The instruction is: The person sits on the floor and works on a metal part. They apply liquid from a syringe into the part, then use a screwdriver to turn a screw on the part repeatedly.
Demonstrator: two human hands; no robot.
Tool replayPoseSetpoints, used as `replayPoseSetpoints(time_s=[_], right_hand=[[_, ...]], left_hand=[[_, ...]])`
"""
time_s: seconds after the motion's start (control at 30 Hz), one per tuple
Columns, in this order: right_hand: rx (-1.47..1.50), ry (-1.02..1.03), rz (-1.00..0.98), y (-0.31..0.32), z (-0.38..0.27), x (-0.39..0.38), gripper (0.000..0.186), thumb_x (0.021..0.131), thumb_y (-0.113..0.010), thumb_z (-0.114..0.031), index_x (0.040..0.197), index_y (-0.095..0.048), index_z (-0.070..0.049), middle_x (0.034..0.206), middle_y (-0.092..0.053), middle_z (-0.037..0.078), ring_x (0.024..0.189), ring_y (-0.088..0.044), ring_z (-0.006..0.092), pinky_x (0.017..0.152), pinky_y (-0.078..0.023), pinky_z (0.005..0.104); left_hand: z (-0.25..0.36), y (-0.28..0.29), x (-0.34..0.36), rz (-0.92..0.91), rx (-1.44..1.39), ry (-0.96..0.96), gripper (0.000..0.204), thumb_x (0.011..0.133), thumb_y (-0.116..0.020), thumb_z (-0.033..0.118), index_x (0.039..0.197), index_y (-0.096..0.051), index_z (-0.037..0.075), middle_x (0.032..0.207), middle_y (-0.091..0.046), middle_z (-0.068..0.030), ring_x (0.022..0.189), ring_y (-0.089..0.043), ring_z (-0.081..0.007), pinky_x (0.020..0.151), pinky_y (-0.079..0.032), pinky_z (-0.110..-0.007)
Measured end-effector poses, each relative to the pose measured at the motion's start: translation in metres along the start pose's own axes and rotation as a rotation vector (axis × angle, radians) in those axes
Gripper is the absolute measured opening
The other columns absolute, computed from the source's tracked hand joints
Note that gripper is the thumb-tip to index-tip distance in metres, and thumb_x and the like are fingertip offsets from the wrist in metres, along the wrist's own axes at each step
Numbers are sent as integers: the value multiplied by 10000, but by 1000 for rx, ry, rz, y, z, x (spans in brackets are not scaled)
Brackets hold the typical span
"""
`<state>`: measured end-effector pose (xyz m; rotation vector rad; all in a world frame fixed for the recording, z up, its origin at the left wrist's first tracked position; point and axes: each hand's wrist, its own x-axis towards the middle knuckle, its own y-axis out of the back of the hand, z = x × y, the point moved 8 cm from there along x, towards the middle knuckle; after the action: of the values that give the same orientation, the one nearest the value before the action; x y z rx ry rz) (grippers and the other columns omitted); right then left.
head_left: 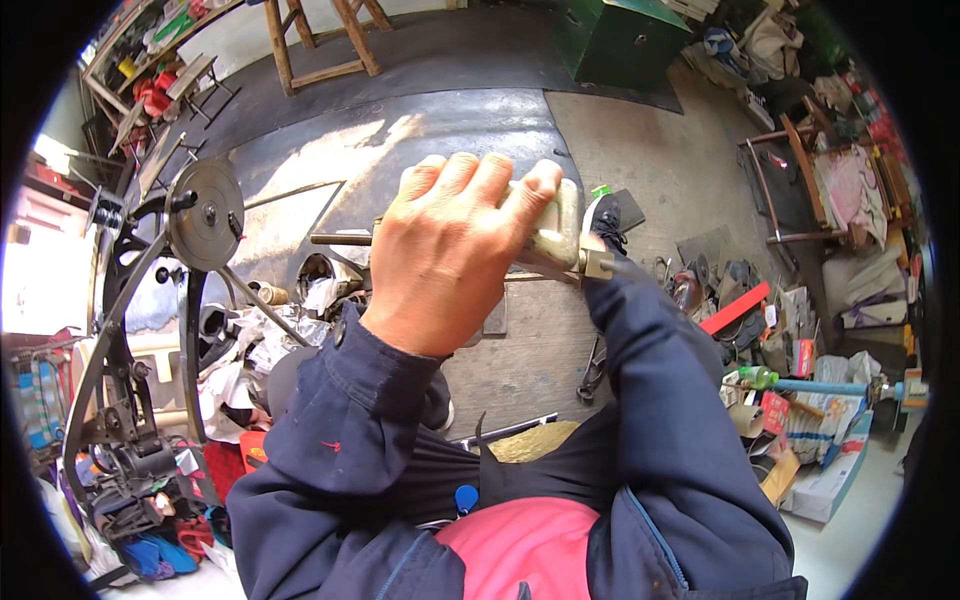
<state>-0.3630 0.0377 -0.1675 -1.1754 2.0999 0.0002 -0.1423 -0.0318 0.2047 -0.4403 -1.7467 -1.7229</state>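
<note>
My left hand [440, 245] is closed over a pale metal tool with a rounded, frame-like body [560, 225], held up in front of me above the floor. A thin dark rod [341, 239] sticks out past the hand on the left. At the tool's right end is a small squared metal block [598, 264] with a blurred grey shaft running down to the right. The tool's exact kind cannot be made out. My right forearm in its dark blue sleeve [650, 330] reaches up to that end. Only a sliver of my right hand [597, 243] shows, its fingers hidden behind the tool.
A black-framed machine with a round metal wheel [205, 214] stands at my left, cloths and scraps heaped around it. On the right lie a red bar [736, 307], a blue pipe [830, 387] and boxes. A green cabinet [630, 42] and a wooden stool [325, 60] stand farther off.
</note>
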Motion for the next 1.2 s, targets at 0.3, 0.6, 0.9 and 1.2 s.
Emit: replayPoseSetpoints(time_s=[0.3, 0.6, 0.9, 1.2], right_hand=[[296, 229, 58, -65, 44, -241, 437, 1106, -580, -372, 1293, -603, 22, 860, -645, 90, 599, -562, 112, 527, -531, 324], [-140, 794, 324, -94, -54, -297, 547, 993, -774, -82, 1467, -520, 16, 871, -640, 31, 680, -578, 80, 624, -519, 236], [-818, 1355, 513, -91, -194, -292, 286, 941, -838, -261, 1118, -735, -61, 866, -737, 60, 675, -658, 119, 625, -526, 273], [-849, 698, 364, -28, -184, -27, 355, 1008, -676, -450, 1105, -783, -126, 832, -741, -4, 622, -649, 147, 558, -540, 330]], left_hand=[[-6, -7, 9, -104, 60, -37, 638, 742, -744, 1, 1363, -674, 130, 1064, -699, -73, 1050, -688, -291, 917, -528, -423], [-13, -16, 20, -129, 120, -32, 737, 691, -781, 11, 1396, -653, 183, 1116, -712, -67, 1056, -701, -303, 905, -552, -414], [6, -18, 23, -114, 110, -96, 697, 689, -779, 11, 1359, -678, 178, 1059, -699, -53, 1024, -691, -280, 890, -536, -407], [-1, -24, 21, -143, 51, -142, 759, 673, -767, -14, 1380, -661, 243, 1158, -736, -40, 1098, -717, -307, 938, -577, -420]])
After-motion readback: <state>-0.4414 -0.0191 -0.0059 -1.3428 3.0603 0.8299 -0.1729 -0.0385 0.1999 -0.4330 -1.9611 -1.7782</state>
